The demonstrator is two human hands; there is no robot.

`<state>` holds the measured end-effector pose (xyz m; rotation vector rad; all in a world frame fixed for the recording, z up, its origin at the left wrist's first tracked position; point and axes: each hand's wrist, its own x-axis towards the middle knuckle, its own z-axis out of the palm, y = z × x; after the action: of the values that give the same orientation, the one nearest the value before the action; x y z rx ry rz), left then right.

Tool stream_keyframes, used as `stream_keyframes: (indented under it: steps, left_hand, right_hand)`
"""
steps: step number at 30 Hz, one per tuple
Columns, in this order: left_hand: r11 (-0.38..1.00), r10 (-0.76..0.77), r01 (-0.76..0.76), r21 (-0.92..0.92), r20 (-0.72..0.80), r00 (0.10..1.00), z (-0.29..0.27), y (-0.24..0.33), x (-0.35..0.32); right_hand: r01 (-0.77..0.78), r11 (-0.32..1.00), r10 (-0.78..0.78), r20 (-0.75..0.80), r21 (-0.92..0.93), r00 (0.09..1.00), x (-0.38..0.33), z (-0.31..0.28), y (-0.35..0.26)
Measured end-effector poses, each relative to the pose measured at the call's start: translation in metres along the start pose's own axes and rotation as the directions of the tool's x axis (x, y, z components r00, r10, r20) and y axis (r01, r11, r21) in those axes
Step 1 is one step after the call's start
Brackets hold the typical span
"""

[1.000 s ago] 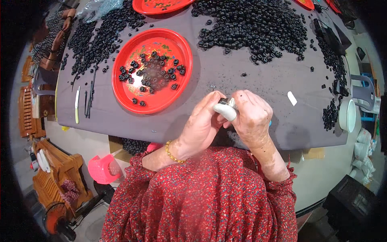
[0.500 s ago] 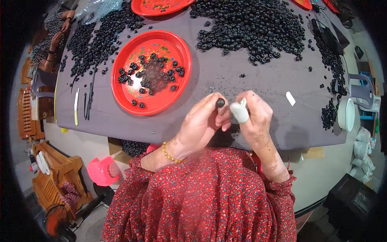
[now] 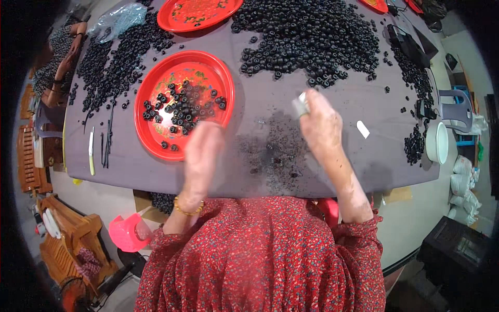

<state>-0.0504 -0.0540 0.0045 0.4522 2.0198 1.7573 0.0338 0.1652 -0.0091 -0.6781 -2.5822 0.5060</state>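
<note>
Hovering over the near right edge of a red tray (image 3: 148, 132), the left hand (image 3: 204, 151) shows only as a blur; its fingers look stretched forward, but how far they part, and whether they pinch anything, cannot be made out. The right hand (image 3: 320, 122) is raised over the worktop (image 3: 390, 161) with its fingers curled in and a pale covering (image 3: 300, 107) at the thumb side, a whitish tip jutting beyond it; whether it grips something is unclear.

The black pieces (image 3: 182, 112) lie loosely bunched in the middle of the tray, a few scattered toward its near and right sides. They are small, rounded and dark, with a dull sheen, and many show a paler ring around a dark centre. They sit at differing tilts, some touching, some apart, over green and yellow decoration on the red.

A large heap (image 3: 312, 44) of similar pieces spreads across the far part of the worktop, and another heap (image 3: 114, 73) lies to the left. Dark crumbs (image 3: 275, 151) speckle the grey cloth between the hands. A flat white piece (image 3: 363, 129) lies right of the right hand.
</note>
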Motion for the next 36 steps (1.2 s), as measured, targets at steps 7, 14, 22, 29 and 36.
stream_keyframes:
  steps: [7, 14, 22, 29, 36]
  left_hand:
    - [0.928, 0.316, -0.215, 0.306, -0.334, 0.888, -0.049, -0.018, 0.026]
    - [0.925, 0.319, -0.229, 0.303, -0.294, 0.901, -0.033, -0.014, 0.017]
    - [0.98, 0.003, 0.007, -0.199, 0.049, 0.999, 0.027, 0.003, 0.007]
    - [0.568, -0.006, 0.193, -0.8, 0.23, 0.973, 0.076, 0.013, -0.005]
    - [0.523, 0.038, 0.211, -0.826, 0.269, 0.962, 0.077, 0.012, -0.007]
  right_hand:
    - [-0.081, 0.989, 0.096, 0.121, -0.125, 0.988, 0.053, 0.006, 0.049]
    - [-0.068, 0.98, 0.121, 0.286, -0.188, 0.951, 0.06, 0.004, 0.056]
    - [-0.137, 0.895, 0.061, 0.186, 0.426, 0.981, 0.026, -0.009, 0.011]
    - [-0.121, 0.503, 0.02, 0.128, 0.856, 0.992, -0.027, -0.025, -0.05]
    - [0.162, 0.814, -0.114, -0.121, 0.558, 0.986, -0.036, -0.026, -0.054]
